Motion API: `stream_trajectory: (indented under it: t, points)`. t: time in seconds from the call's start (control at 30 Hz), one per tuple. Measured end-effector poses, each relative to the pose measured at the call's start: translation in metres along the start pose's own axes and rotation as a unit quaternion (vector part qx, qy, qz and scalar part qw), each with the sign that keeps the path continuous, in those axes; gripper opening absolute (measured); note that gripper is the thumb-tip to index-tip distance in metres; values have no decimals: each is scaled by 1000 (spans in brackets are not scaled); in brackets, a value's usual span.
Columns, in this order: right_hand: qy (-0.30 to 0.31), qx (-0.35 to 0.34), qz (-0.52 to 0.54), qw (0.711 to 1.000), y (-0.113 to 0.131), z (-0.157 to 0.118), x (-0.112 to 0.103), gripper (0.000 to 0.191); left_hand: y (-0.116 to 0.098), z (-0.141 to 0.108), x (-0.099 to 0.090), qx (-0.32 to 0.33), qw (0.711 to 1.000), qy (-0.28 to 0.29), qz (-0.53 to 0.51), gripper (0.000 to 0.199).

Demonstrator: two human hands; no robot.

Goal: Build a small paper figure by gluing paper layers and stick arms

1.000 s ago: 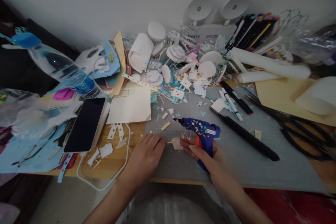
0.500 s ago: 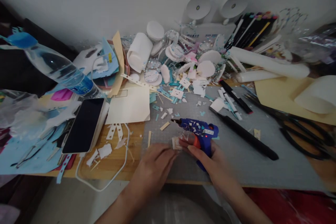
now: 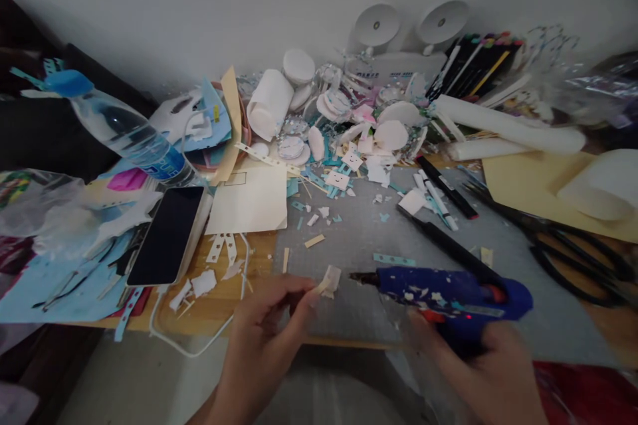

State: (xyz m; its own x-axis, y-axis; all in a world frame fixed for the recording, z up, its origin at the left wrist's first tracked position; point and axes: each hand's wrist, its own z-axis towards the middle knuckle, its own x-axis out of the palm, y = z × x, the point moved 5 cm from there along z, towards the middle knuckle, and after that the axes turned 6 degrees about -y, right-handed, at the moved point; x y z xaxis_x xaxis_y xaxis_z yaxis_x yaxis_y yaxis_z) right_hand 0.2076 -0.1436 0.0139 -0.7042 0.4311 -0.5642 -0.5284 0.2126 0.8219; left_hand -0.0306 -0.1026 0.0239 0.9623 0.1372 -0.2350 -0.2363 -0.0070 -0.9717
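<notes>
Between the thumb and fingertips of my left hand is a small cream paper piece, its free end pointing right. My right hand is wrapped round the handle of a blue glue gun with an orange trigger and a small red light. Star-shaped paper bits cling to its barrel. The dark nozzle points left and stands a little to the right of the paper piece, apart from it. Both hands are over the front of the grey cutting mat. A light-blue punched strip lies just behind the gun.
A phone and a tilted water bottle are at left. Paper scraps, smiling paper figures and white discs crowd the back. A black-handled tool, a black marker and large scissors lie at right.
My right hand has drawn the glue gun right and nearer to me, away from my left hand. My left hand has turned, still pinching the paper piece. The view has shifted slightly.
</notes>
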Motion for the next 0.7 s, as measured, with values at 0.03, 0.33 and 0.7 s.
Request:
stream_trajectory:
  t: [0.03, 0.33, 0.7]
  points:
    - [-8, -11, -11, 1000, 3, -3, -1, 32, -1, -1, 1, 6, 1000, 5, 1, 7]
    - [-7, -52, -44, 998, 9, -12, 1, 37, -10, -5, 3, 49, 998, 37, 34, 12]
    - [14, -51, -63, 997, 7, -11, 1, 23, -22, 1, 5, 89, 992, 45, 75, 11]
